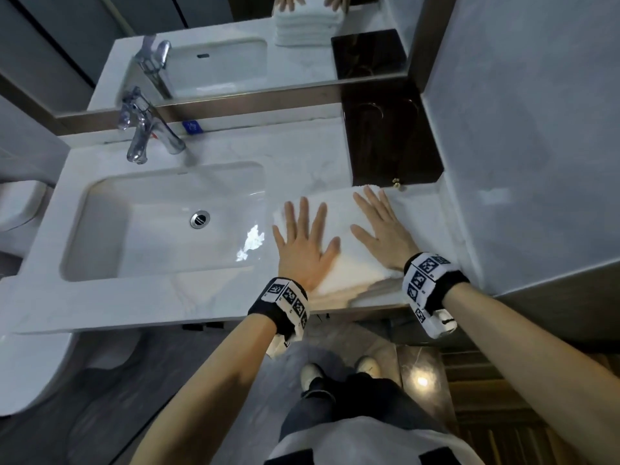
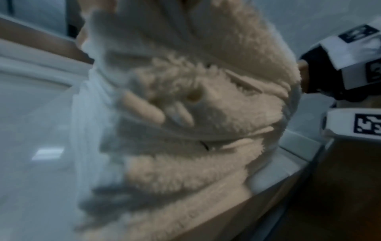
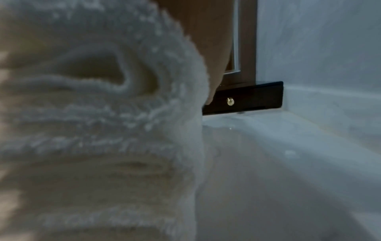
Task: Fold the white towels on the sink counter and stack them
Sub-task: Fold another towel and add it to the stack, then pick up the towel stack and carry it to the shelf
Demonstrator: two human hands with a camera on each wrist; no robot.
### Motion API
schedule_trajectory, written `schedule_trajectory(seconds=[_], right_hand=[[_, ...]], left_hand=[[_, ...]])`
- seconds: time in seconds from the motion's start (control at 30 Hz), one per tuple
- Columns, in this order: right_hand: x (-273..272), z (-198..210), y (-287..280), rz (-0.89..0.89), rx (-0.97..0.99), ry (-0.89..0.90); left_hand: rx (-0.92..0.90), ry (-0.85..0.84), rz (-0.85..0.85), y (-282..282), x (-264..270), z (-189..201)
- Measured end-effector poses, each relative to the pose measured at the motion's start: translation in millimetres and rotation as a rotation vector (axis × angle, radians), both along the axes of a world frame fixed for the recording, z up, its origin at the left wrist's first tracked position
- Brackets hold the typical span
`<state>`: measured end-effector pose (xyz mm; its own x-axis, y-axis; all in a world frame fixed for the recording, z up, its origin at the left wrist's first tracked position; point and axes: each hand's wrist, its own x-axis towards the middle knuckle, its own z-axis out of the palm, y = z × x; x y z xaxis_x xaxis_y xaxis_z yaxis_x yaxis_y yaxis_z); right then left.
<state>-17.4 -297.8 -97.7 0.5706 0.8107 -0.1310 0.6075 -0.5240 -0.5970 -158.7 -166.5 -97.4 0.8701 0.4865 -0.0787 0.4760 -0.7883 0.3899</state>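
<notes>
A stack of folded white towels [image 1: 339, 223] sits on the marble counter [image 1: 201, 297] to the right of the sink. My left hand [image 1: 302, 243] lies flat on the stack's left half with fingers spread. On the right half, my right hand [image 1: 382, 226] presses down the same way, fingers straight. The left wrist view shows the layered towel edges [image 2: 185, 130] close up and blurred. Towel folds [image 3: 92, 130] fill the right wrist view, with one finger [image 3: 214, 65] lying along the top.
The white sink basin [image 1: 161, 223] and chrome faucet [image 1: 147, 129] lie left of the towels. A dark wooden box [image 1: 389, 139] with a brass knob [image 3: 230, 101] stands just behind the stack. A grey wall [image 1: 520, 146] closes the right side. The mirror [image 1: 235, 45] reflects the stack.
</notes>
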Motion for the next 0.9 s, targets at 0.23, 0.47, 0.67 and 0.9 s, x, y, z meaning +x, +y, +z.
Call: schedule_trajectory(seconds=[0.23, 0.47, 0.67, 0.9], right_hand=[[-1, 8, -22, -0.342, 0.338, 0.877], [-6, 8, -32, -0.423, 0.089, 1.103], [-33, 17, -44, -0.368, -0.087, 1.033], [-72, 2, -51, -0.316, -0.247, 0.864]], left_hand=[[-0.716, -0.349, 0.589, 6, -26, 3], [-1.098, -0.171, 0.728, 12, -50, -1], [-0.924, -0.019, 0.824, -9, -79, -8], [-1.2, -0.177, 0.987, -22, -136, -18]])
